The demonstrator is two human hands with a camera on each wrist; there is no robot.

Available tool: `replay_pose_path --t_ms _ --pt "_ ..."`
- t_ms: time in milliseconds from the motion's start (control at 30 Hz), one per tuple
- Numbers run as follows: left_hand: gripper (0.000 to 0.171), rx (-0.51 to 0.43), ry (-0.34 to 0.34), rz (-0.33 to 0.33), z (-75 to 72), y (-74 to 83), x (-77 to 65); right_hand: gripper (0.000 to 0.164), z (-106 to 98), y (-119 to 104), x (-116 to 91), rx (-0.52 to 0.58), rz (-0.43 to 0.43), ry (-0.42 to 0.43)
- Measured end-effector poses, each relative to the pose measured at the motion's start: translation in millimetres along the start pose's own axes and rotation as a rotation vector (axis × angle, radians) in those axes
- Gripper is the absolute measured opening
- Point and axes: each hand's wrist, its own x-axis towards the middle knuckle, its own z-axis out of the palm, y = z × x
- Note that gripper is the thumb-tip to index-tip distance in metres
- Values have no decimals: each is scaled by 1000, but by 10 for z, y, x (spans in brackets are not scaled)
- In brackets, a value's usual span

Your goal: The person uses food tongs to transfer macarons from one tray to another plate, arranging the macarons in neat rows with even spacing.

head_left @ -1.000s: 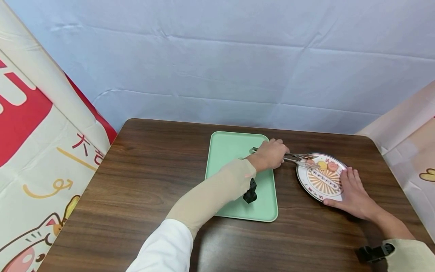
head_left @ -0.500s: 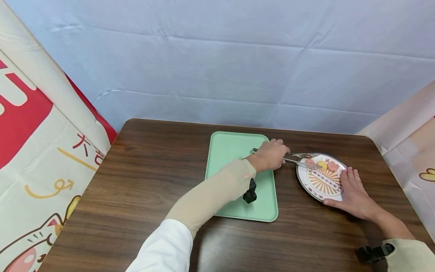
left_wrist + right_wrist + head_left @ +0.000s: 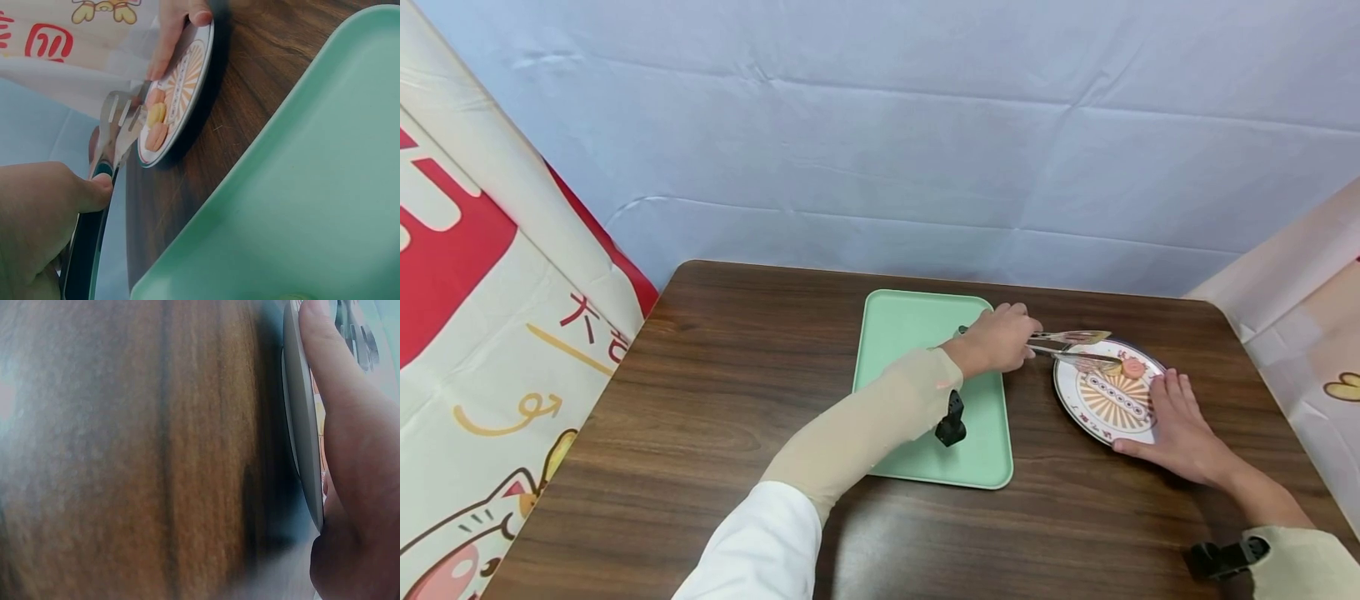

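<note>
One printed cloth (image 3: 467,400) hangs leftmost; then the brown table (image 3: 722,400) bears a green tray (image 3: 917,321). Over its right edge my left hand (image 3: 1000,337) grips metal tongs (image 3: 1067,337), their ends parted at the sweets (image 3: 156,114) on a plate (image 3: 1108,408), where my right hand (image 3: 1183,429) rests, fingers extended. I judge that I prepare a pickup; next needs gentle squeezing.

Two hands (image 3: 1000,337) (image 3: 1183,429), one pair of tongs (image 3: 1078,337), one tray (image 3: 917,317), one plate (image 3: 1090,412) with three macarons (image 3: 156,114)

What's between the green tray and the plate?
A strip of brown tabletop, with tongs in the left hand's grip extending above it; the head view shows this.
</note>
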Motion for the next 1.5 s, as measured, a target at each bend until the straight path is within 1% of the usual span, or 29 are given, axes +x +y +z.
replay_pose_path --t_ms 267,633,967,1333,1500 --pt "48 -27 31 32 -34 -63 -22 133 -1 -4 9 1 5 -3" --pt "47 -81 48 41 -70 -159 -88 134 4 6 7 -4 11 -11" --pt "47 -164 77 80 -101 -241 -164 134 -2 -2 -2 -4 16 -16" --pt "46 -197 107 101 -124 -336 -247 134 -19 -12 0 5 28 -28" --pt "46 -210 124 112 -141 -371 -282 134 -12 -15 -6 8 21 -19"
